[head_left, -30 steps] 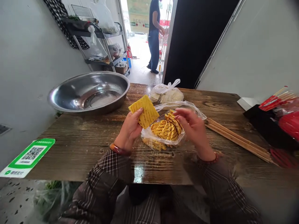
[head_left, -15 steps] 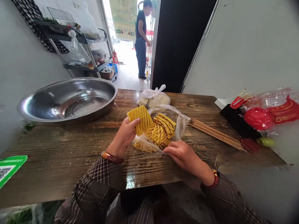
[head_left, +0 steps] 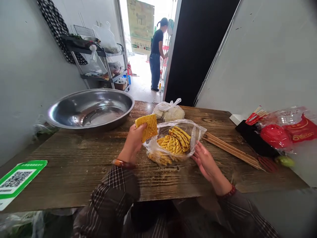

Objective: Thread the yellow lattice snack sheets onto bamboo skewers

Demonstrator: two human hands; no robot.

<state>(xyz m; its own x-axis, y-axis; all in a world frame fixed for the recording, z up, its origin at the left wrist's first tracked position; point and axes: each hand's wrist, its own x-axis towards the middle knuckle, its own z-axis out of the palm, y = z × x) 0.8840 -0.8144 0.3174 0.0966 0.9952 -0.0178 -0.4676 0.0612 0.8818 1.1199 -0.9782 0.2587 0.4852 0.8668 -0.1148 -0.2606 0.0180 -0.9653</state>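
Observation:
My left hand [head_left: 134, 140] grips a yellow scored slab [head_left: 149, 128], held upright just left of the open clear bag. Inside the clear plastic bag [head_left: 195, 132], a pile of yellow scored pieces [head_left: 174, 140] lies heaped, some fanned in a stack. At the bag's right side is my right hand [head_left: 203, 159], fingers extended and spread, fingertips touching the plastic. Part of its fingers is hidden behind the bag's edge.
A big steel basin [head_left: 92, 109] stands at the table's left back. Behind the open bag sits a tied bag [head_left: 170, 110]. Wooden skewers [head_left: 232, 150], a black box [head_left: 256, 138] and red packaging [head_left: 276, 135] lie right. A person [head_left: 156, 54] stands in the doorway.
My right hand has let go of the bag's near edge and moved to its right side, fingers opened. The bag's mouth is wider. The slab in my left hand has turned. The camera view has shifted.

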